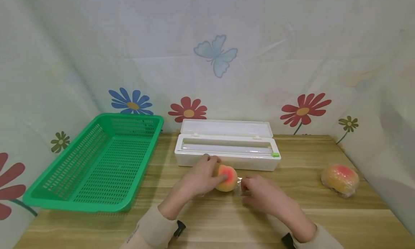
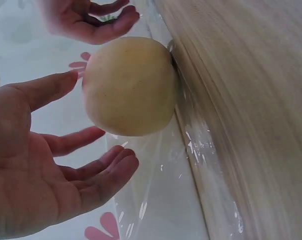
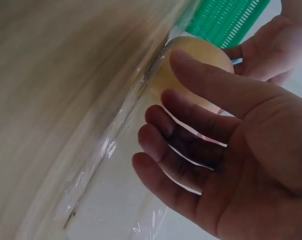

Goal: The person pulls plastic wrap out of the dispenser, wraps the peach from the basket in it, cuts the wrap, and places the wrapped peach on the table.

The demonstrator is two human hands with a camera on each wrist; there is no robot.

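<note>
A yellow peach with a pink-red top (image 1: 227, 184) sits on a sheet of clear cling film (image 2: 196, 145) spread over the table. My left hand (image 1: 201, 176) is at the peach's left side, thumb tip by its skin and the other fingers extended, slightly bent. On the peach's right, my right hand (image 1: 267, 195) hovers low over the film, its fingers loosely bent and spread with nothing between them. Behind both hands stands a white cling film dispenser (image 1: 227, 162), lid raised, with a roll (image 1: 227, 148) inside and a green slider (image 1: 275, 154) at its right end.
On the left stands a green plastic basket (image 1: 129, 200) with slotted sides. Another peach (image 1: 340, 179), wrapped in film, lies at the right of the wooden table (image 1: 227, 227). A flower-printed cloth (image 1: 253, 90) hangs behind the table.
</note>
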